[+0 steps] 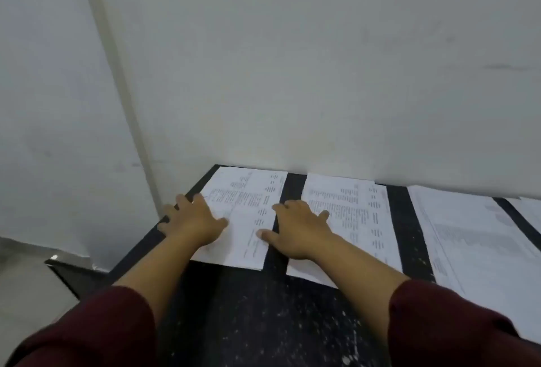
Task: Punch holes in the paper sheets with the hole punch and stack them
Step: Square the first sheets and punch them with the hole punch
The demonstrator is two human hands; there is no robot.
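Observation:
Printed white paper sheets lie side by side on a black speckled table (263, 317). The leftmost sheet (248, 214) sits at the table's far left corner. My left hand (191, 220) lies flat on its left edge, fingers spread. My right hand (295, 230) rests palm down across the dark gap between that sheet and the second sheet (351, 220), its thumb touching the leftmost sheet's right edge. Neither hand holds anything. No hole punch is in view.
A third sheet (474, 243) lies to the right, and a corner of a fourth (531, 208) shows at the frame's right edge. A white wall (322, 73) stands directly behind the table. The table's left edge drops to the floor (26, 284).

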